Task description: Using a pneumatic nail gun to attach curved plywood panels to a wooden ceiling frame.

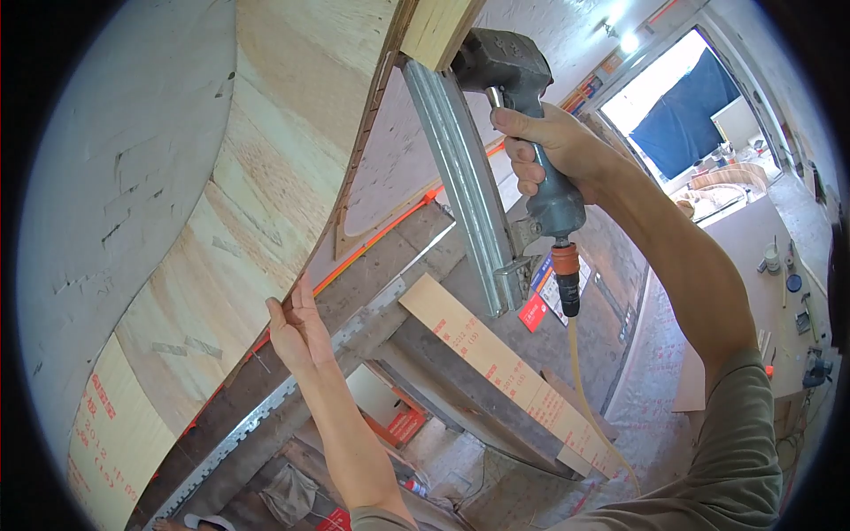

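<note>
Nearest the camera, the right arm in its olive sleeve (739, 425) rises from the lower edge of the view. The largest thing is the curved plywood panel (274, 195), sweeping overhead against a pale surface along its left edge. At the upper end of its right edge stands the grey nail gun (553, 208), its silver magazine (465, 195) slanting down away from the panel. A long plywood strip (505, 363) shows farther below.

The right hand (553, 142) has its fingers curled around the nail gun's handle; one digit lies just by the trigger (494, 97), though whether it is pressed I cannot tell. The left hand (304, 332) is nearly flat, fingers extended and touching the panel's right edge lower down, gripping nothing. A pale wood block (436, 35) at the panel's upper right corner hides the gun's nose, so contact there is unclear.

The step in hand looks like fastening the panel along that edge. The next move seems to call for a squarely seated nose, steady left-hand support and fingers clear of the nail's path.
</note>
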Available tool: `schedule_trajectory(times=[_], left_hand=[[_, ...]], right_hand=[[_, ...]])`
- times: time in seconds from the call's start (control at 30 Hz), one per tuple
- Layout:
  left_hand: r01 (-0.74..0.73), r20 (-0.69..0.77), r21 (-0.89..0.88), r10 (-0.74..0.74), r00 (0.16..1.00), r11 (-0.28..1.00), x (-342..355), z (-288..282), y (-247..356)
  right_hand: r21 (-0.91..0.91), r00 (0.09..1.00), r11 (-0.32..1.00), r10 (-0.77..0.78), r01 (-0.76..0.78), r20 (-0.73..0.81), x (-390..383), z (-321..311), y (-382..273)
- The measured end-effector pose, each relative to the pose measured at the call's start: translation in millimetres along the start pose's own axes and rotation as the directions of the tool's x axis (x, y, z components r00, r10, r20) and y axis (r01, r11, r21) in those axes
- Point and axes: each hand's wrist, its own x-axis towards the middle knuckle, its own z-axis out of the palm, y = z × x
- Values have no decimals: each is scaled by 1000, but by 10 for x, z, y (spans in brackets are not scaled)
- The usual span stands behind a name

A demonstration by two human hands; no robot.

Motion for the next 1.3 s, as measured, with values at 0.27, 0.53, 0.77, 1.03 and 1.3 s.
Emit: schedule_trajectory(times=[0.27,0.53,0.77,1.03,1.3], left_hand=[[7,9,-49,-6,1000,999,13,-20,24],[0,-22,-20,0,1000,1000,-49,54,-40],[-76,151,198,46,988,977,-59,-283,59],[-110,315,250,27,949,962,78,-688,233],[-196,307,235,119,944,952,88,-769,249]], right_hand=[[-1,998,1000,-20,20,63,-11,-20,-38],[26,990,999,33,-30,-137,-267,-61,73],[40,924,989,145,-140,-353,-527,-164,616],[-10,923,969,234,-249,-306,-731,-8,996],[-83,915,946,279,-315,-293,-653,171,1217]])
